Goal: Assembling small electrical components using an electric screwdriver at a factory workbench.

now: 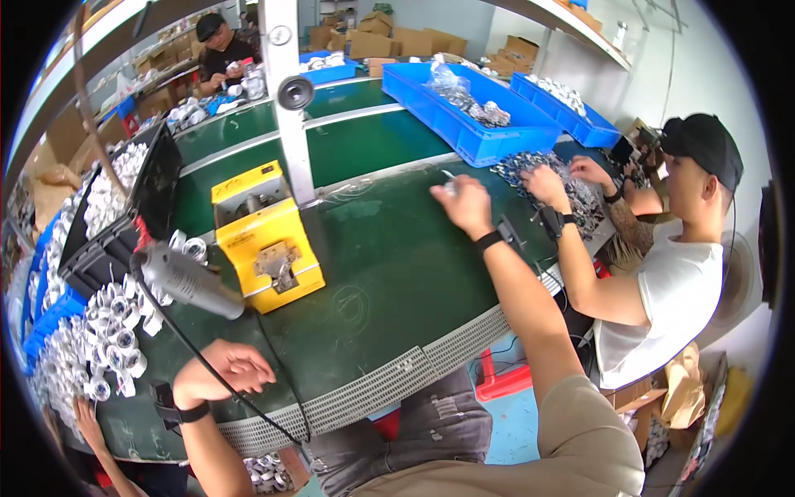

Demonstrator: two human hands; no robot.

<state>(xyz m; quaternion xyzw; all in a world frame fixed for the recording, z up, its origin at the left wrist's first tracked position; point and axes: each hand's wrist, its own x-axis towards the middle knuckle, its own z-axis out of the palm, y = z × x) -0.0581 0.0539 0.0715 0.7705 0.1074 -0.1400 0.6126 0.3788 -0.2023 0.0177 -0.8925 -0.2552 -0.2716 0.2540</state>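
My left hand (225,369) hovers over the near left of the green work surface (373,248), its fingers loosely bent and apart with nothing visible in them. Just beyond it hangs a grey electric screwdriver (186,277) with a black cable. A yellow machine stand (269,240) with a metal bracket on its front stands past the screwdriver. My right hand (465,205) is stretched out to the far right. Its thumb and fingers pinch a small whitish part (450,177), too small to name. A pile of small metal parts (530,166) lies to the right of that hand.
White ring-shaped parts (116,331) are heaped at the left, beside a black crate (153,182). A blue bin (472,116) holds bagged parts at the far side. A metal post (291,108) rises behind the stand. A co-worker (671,273) handles the metal parts at right; another person's hand (88,424) is at left.
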